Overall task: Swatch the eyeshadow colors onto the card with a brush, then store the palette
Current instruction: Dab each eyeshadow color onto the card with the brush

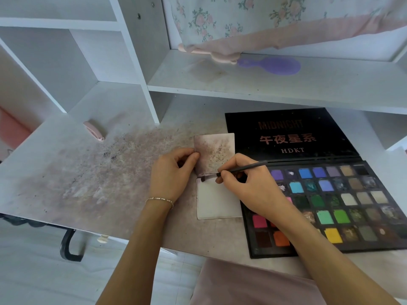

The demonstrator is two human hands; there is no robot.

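Note:
A folded white card (218,201) lies open on the desk, its upper flap (217,150) stained with purple-brown powder. My left hand (174,172) pinches the left edge of that flap. My right hand (248,183) grips a thin dark brush (248,166) like a pen; its dark tip touches the top left corner of the card's lower half. The open black eyeshadow palette (343,203) lies to the right, with several coloured pans and a lid printed "MIDNIGHT". My right forearm crosses the palette's left pans.
The desk top (92,172) is smeared with powder on the left. A pink clip (93,130) lies at the back left. On the white shelf (242,84) above rest a purple hairbrush (273,65) and pink cloth. A pink cushion (253,285) sits below the desk edge.

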